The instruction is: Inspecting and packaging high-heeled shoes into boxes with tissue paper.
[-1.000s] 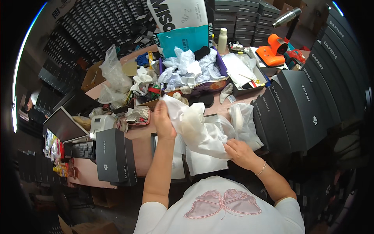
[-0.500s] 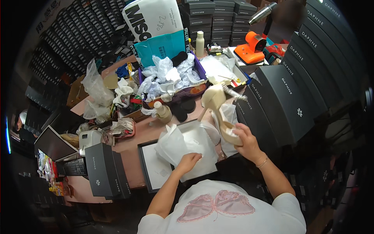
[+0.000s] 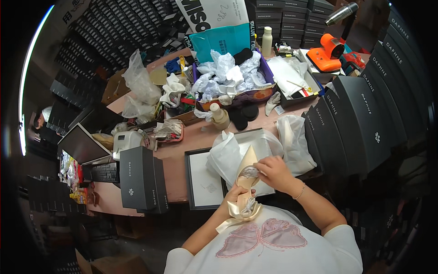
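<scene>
Cream shoe (image 3: pixel 247 181) near pink table (image 3: pixel 175 176), stacked boxes (image 3: pixel 358 125)

A pink table (image 3: pixel 173 170) carries an open box (image 3: pixel 258 138), a squat pale bottle (image 3: pixel 220 118), a purple box (image 3: pixel 247 101) and a keyboard (image 3: pixel 104 172).

- Our left forearm (image 3: pixel 205 234) slants up and inward to the right, elbow bent.
- Our left hand (image 3: pixel 237 194) is curled in a firm grip, nearer us.
- Our right forearm (image 3: pixel 317 203) angles up and leftward, elbow bent.
- Our right hand (image 3: pixel 277 173) sits slightly farther forward, back upward, fingers bent.
</scene>
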{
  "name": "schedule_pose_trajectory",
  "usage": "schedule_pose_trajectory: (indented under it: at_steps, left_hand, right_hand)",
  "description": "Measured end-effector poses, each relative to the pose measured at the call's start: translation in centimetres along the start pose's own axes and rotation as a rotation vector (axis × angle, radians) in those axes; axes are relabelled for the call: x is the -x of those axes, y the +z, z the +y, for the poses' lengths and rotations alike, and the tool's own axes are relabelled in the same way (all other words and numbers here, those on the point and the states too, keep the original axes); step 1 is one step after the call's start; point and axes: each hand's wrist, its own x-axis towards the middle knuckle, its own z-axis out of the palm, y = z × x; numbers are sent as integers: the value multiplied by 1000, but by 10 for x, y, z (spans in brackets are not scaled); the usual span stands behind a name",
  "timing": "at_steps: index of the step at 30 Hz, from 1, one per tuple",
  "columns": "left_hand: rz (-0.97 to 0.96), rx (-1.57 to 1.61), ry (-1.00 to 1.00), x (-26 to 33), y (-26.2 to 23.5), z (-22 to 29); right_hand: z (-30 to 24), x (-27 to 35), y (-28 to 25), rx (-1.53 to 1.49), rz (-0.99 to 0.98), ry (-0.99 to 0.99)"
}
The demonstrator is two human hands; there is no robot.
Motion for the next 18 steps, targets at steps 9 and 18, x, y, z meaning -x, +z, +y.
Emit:
schedule_pose_trajectory:
  at_steps: [9, 18]
  left_hand:
    - [205, 61, 443, 16, 29, -20]
    - [381, 104, 414, 26, -6, -1]
  right_hand:
    - [-28, -19, 77, -293, -8, 288]
    - [-1, -10, 66, -686, -50, 545]
